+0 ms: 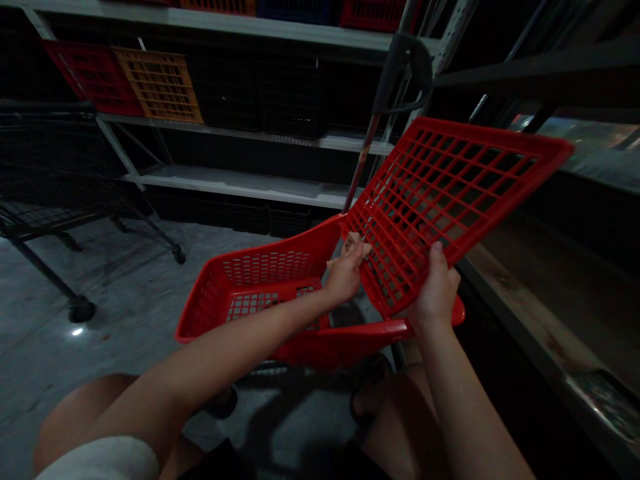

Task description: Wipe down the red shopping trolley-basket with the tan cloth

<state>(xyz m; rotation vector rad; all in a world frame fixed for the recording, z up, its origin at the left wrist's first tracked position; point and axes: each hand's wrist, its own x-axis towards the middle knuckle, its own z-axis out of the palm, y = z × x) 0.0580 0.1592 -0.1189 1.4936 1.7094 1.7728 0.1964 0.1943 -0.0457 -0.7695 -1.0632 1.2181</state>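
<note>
A red plastic shopping cart (323, 243) with slotted walls and a grid floor stands before my knees. Its red grid flap (434, 193) is tilted up at the right end. My left hand (346, 275) is closed around a crumpled beige cloth or paper wad (359, 245) and holds it against the lower left part of the flap. With the thumb on the near side, my right hand (434, 292) grips the flap's near lower edge. The fingers behind that edge are partly hidden.
A dark wheeled cart (50, 173) stands at the left. Behind, a metal shelf rack (235, 180) carries a red crate (103, 77), a yellow crate (163, 83) and dark crates. A dark handle (400, 73) on a pole rises behind the flap. Along the right runs a ledge (530, 313).
</note>
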